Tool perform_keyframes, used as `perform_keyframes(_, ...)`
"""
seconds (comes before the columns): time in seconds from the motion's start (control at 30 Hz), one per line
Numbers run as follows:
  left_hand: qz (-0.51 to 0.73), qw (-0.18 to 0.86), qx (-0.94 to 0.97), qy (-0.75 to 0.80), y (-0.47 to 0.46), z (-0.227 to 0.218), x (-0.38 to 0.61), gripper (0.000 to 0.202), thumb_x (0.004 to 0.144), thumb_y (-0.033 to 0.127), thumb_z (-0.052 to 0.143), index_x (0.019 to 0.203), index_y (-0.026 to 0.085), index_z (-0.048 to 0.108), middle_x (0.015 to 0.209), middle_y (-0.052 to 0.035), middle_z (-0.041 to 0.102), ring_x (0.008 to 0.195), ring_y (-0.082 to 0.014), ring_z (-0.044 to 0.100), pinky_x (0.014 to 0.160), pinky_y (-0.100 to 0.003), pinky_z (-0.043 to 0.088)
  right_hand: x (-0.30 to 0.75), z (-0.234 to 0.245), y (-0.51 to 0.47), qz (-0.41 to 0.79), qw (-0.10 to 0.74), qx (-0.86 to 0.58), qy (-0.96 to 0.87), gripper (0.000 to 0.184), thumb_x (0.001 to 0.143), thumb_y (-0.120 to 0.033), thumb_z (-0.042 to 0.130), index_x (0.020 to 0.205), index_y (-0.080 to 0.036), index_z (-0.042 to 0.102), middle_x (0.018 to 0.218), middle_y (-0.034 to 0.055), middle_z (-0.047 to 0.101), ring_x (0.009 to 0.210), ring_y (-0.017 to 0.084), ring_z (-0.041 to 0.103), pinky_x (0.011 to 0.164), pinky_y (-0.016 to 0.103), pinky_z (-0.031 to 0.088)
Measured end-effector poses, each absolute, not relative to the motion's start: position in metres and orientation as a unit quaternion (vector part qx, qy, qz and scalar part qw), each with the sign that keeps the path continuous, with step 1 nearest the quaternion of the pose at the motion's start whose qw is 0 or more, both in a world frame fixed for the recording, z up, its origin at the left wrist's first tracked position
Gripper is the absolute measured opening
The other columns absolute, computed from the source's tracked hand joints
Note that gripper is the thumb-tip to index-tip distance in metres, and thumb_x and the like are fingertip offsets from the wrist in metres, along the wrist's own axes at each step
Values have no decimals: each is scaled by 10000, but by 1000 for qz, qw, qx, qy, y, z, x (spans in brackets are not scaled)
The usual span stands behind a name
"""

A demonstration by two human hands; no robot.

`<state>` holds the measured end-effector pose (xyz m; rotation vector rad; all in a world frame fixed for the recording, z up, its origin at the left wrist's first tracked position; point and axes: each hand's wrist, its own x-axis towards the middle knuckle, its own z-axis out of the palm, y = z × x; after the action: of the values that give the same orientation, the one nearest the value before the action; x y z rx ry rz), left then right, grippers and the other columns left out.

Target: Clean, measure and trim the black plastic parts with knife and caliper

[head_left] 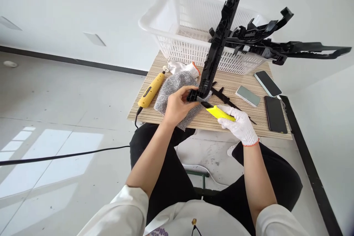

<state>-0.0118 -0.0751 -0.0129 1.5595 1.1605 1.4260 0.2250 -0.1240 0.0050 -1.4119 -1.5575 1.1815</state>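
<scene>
My bare left hand (177, 106) grips the lower end of a long black plastic part (217, 46), which slants up and to the right past the basket. My right hand (238, 122), in a white knitted glove with an orange cuff edge, is closed around a yellow utility knife (220, 113). The knife's blade points left and meets the lower end of the black part, close to my left fingertips; whether it cuts in is too small to tell. Under my left hand lies a grey cloth (174, 86). A thin black strip-like piece (228, 100) rests on the table behind the knife.
A white plastic basket (188, 46) stands at the table's back, with several black plastic parts (262, 42) sticking out rightward. On the wooden table (250, 112) are a yellow corded tool (151, 90), a white glove (184, 67), two phones (276, 114) and a pale flat device (247, 96).
</scene>
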Motion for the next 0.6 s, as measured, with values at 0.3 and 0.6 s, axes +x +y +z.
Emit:
perform_keyframes(0.3, 509, 300, 626, 508, -80, -9, -7, 368, 736, 315, 861, 1066, 226, 727, 938, 1, 759, 829, -165, 704, 780, -271, 570, 221, 9, -123, 458, 381, -562, -575, 517, 795, -358, 741, 1298, -246, 703, 999, 51, 735, 599, 103, 582, 597, 306, 577)
perform_keyframes(0.6, 523, 291, 609, 520, -79, -10, -7, 383, 719, 354, 863, 1063, 246, 733, 946, -1, 767, 838, -181, 718, 764, -289, 581, 219, 12, -123, 479, 380, -555, -564, 513, 785, -360, 758, 1278, -229, 711, 1028, 62, 733, 635, 109, 596, 597, 296, 559)
